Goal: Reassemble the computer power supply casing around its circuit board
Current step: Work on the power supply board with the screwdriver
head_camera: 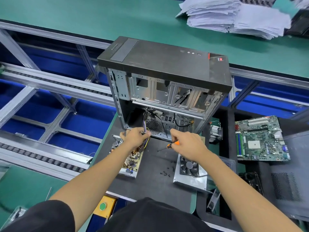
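The power supply circuit board [132, 160] lies in its metal base tray on the black mat, below my left forearm. Its bundle of coloured wires [145, 129] runs up toward the open computer tower [165, 91]. My left hand [136, 137] is shut on that wire bundle at the tower's lower edge. My right hand [188, 144] grips an orange-and-black screwdriver [168, 146], whose tip points left and down over the mat. The power supply cover with its fan [190, 173] rests on the mat under my right forearm.
Several small black screws [165, 172] lie loose on the mat between the two casing halves. A heatsink [215, 133] and a green motherboard [261, 138] sit to the right. A perforated side panel [286, 186] lies at lower right. Paper stacks [234, 15] sit on the far bench.
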`<act>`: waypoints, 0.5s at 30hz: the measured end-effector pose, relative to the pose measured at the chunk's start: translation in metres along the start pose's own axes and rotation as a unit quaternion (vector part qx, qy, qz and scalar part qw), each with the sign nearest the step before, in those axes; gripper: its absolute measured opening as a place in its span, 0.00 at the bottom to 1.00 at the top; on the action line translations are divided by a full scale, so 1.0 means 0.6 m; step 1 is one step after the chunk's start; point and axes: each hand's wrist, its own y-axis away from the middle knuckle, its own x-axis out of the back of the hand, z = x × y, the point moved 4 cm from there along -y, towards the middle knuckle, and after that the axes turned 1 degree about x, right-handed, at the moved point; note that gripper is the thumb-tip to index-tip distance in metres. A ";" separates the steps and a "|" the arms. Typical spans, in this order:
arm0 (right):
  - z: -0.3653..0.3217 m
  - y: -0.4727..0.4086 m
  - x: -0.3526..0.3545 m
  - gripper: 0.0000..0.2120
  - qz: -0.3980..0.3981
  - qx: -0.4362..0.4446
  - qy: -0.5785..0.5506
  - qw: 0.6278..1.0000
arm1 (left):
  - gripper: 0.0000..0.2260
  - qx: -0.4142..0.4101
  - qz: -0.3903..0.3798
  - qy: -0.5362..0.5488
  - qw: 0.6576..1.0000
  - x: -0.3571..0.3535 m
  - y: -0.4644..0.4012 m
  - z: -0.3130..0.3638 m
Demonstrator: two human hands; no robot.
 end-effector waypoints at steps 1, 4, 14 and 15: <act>0.000 0.001 0.000 0.07 0.000 0.000 0.000 1.000 | 0.22 0.004 0.000 0.015 1.000 0.002 0.001 0.000; -0.001 0.005 0.000 0.07 -0.002 0.000 0.000 1.000 | 0.25 -0.039 0.060 -0.003 0.997 0.011 0.015 0.011; 0.000 0.016 -0.004 0.09 0.007 -0.006 0.008 1.000 | 0.06 -0.153 -0.003 0.104 0.983 -0.006 0.075 -0.019; 0.000 0.017 -0.005 0.09 0.005 -0.004 0.010 1.000 | 0.05 -0.155 -0.026 0.142 0.977 -0.005 0.074 -0.025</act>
